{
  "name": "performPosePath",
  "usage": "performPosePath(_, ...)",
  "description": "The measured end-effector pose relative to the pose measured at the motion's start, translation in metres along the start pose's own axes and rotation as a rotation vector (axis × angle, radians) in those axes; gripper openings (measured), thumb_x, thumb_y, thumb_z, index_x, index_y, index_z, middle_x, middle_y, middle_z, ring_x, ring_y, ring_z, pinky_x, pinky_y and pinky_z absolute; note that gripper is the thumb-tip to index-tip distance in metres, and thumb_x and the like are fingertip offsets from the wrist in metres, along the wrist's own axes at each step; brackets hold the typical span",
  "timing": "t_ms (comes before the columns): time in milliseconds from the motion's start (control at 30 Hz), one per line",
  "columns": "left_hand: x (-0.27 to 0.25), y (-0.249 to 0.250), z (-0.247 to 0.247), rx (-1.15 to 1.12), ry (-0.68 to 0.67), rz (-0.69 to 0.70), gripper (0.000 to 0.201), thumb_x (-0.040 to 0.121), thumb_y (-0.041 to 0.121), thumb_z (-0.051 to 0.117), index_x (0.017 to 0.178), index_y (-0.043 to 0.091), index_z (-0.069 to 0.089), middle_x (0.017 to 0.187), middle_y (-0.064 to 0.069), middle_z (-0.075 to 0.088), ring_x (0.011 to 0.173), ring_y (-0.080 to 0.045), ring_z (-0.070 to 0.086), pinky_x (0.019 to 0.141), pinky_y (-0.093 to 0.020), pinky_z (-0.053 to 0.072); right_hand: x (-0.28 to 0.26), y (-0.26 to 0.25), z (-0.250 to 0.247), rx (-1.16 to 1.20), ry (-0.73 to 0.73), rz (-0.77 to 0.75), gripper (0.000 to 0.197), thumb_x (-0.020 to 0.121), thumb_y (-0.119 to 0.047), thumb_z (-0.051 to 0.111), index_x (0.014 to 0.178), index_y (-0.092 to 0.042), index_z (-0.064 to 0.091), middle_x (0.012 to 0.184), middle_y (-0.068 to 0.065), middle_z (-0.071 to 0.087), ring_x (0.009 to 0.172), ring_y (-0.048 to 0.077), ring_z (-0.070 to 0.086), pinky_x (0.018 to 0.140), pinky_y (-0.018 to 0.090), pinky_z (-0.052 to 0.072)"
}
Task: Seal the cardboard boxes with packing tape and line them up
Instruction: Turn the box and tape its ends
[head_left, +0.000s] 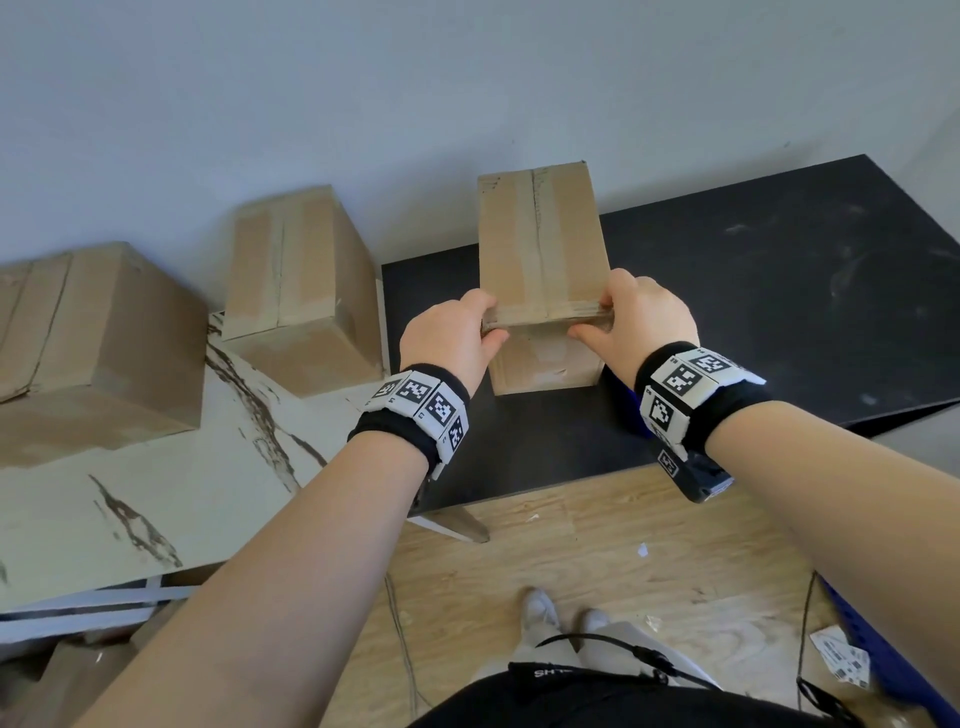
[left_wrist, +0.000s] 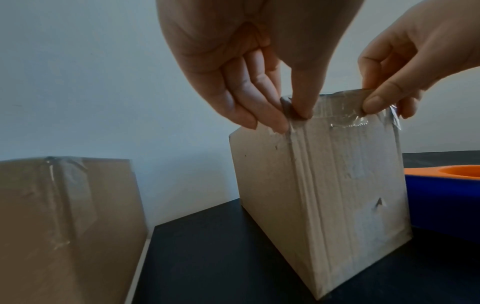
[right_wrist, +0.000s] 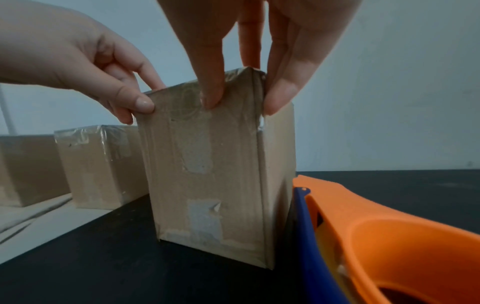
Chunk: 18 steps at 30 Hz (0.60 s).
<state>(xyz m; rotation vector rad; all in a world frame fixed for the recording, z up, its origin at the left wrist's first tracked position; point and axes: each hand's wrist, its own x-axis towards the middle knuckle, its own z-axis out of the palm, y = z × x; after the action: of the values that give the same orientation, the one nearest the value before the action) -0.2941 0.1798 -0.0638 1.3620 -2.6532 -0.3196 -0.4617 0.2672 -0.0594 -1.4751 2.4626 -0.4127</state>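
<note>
A tall cardboard box (head_left: 543, 249) with tape along its top seam stands on the black table (head_left: 779, 312). My left hand (head_left: 467, 327) pinches its near top edge at the left corner, thumb on the front face and fingers over the side. My right hand (head_left: 623, 317) pinches the same edge at the right corner. In the left wrist view my left hand (left_wrist: 280, 115) clamps the taped corner of the box (left_wrist: 337, 185). The right wrist view shows my right hand (right_wrist: 245, 96) with thumb and fingers straddling the box (right_wrist: 207, 174) at its other corner.
Two taped boxes (head_left: 301, 280) (head_left: 93, 343) stand on the white marbled table (head_left: 156, 493) to the left. A blue and orange tape dispenser (right_wrist: 376, 246) lies on the black table just right of the held box. Wood floor lies below, with cables and paper scraps.
</note>
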Motion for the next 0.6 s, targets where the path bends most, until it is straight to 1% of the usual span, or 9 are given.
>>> performPosePath(67, 0.000, 0.005, -0.001, 0.053, -0.009, -0.016, 0.042, 0.090, 0.043, 0.056, 0.123, 0.018, 0.049, 0.094, 0.001, 0.063, 0.088, -0.021, 0.060, 0.069, -0.031, 0.044, -0.001, -0.007, 0.000, -0.091, -0.026, 0.022, 0.067, 0.074, -0.060, 0.066, 0.113, -0.011, 0.044, 0.103, 0.007, 0.053, 0.086, 0.024, 0.056, 0.064, 0.034, 0.047)
performPosePath(100, 0.000, 0.008, -0.001, 0.083, -0.006, -0.022, 0.041, 0.091, 0.043, 0.056, 0.121, 0.017, 0.048, 0.091, 0.001, 0.062, 0.086, -0.021, 0.060, 0.066, -0.031, 0.041, 0.000, -0.010, 0.000, -0.138, -0.034, 0.022, 0.070, 0.074, -0.062, 0.065, 0.115, -0.011, 0.043, 0.103, 0.008, 0.052, 0.083, 0.023, 0.053, 0.061, 0.032, 0.044)
performPosePath(167, -0.001, 0.012, -0.002, 0.113, 0.002, -0.037, 0.037, 0.092, 0.040, 0.054, 0.118, 0.015, 0.046, 0.085, 0.001, 0.055, 0.079, -0.020, 0.056, 0.063, -0.031, 0.037, 0.003, -0.013, -0.001, -0.171, -0.044, 0.019, 0.065, 0.078, -0.057, 0.064, 0.116, -0.010, 0.040, 0.103, 0.009, 0.052, 0.078, 0.022, 0.046, 0.059, 0.032, 0.039)
performPosePath(233, -0.002, 0.014, -0.002, 0.111, 0.005, -0.053, 0.035, 0.092, 0.037, 0.054, 0.117, 0.014, 0.046, 0.084, 0.002, 0.053, 0.075, -0.018, 0.051, 0.063, -0.031, 0.036, 0.007, -0.013, -0.003, -0.159, -0.067, 0.014, 0.060, 0.081, -0.050, 0.065, 0.117, -0.010, 0.039, 0.101, 0.009, 0.052, 0.076, 0.023, 0.045, 0.060, 0.033, 0.038)
performPosePath(333, -0.005, 0.014, -0.003, 0.081, -0.002, -0.064, 0.032, 0.093, 0.033, 0.054, 0.117, 0.014, 0.047, 0.092, -0.002, 0.061, 0.083, -0.022, 0.059, 0.064, -0.031, 0.038, 0.010, -0.008, -0.005, -0.113, -0.096, -0.010, 0.056, 0.084, -0.043, 0.064, 0.119, -0.009, 0.038, 0.103, 0.011, 0.054, 0.083, 0.027, 0.054, 0.062, 0.034, 0.041)
performPosePath(400, -0.008, 0.014, -0.004, 0.067, -0.008, -0.073, 0.030, 0.094, 0.031, 0.053, 0.118, 0.014, 0.048, 0.095, -0.003, 0.062, 0.087, -0.022, 0.059, 0.066, -0.031, 0.040, 0.011, -0.006, -0.006, -0.112, -0.111, -0.044, 0.050, 0.087, -0.040, 0.062, 0.120, -0.008, 0.040, 0.106, 0.012, 0.055, 0.089, 0.029, 0.056, 0.064, 0.034, 0.042)
performPosePath(467, -0.014, 0.013, -0.006, 0.058, -0.012, -0.083, 0.031, 0.094, 0.031, 0.053, 0.120, 0.015, 0.049, 0.096, -0.002, 0.062, 0.089, -0.022, 0.060, 0.068, -0.031, 0.042, 0.012, -0.004, -0.005, -0.122, -0.142, -0.079, 0.045, 0.090, -0.037, 0.058, 0.121, -0.009, 0.043, 0.107, 0.012, 0.053, 0.091, 0.028, 0.055, 0.067, 0.033, 0.043)
performPosePath(533, -0.021, 0.012, -0.006, 0.027, -0.018, -0.087, 0.033, 0.093, 0.033, 0.054, 0.122, 0.017, 0.051, 0.095, 0.000, 0.064, 0.090, -0.021, 0.060, 0.072, -0.030, 0.044, 0.014, -0.002, -0.004, -0.116, -0.173, -0.111, 0.043, 0.093, -0.032, 0.055, 0.126, -0.010, 0.041, 0.106, 0.012, 0.050, 0.088, 0.026, 0.051, 0.069, 0.034, 0.045)
performPosePath(600, -0.026, 0.014, -0.007, -0.010, -0.030, -0.072, 0.037, 0.093, 0.035, 0.054, 0.126, 0.019, 0.052, 0.095, 0.001, 0.065, 0.092, -0.019, 0.060, 0.078, -0.030, 0.045, 0.016, -0.001, -0.004, -0.093, -0.187, -0.121, 0.041, 0.093, -0.023, 0.053, 0.130, -0.012, 0.038, 0.108, 0.012, 0.048, 0.089, 0.025, 0.047, 0.071, 0.036, 0.047)
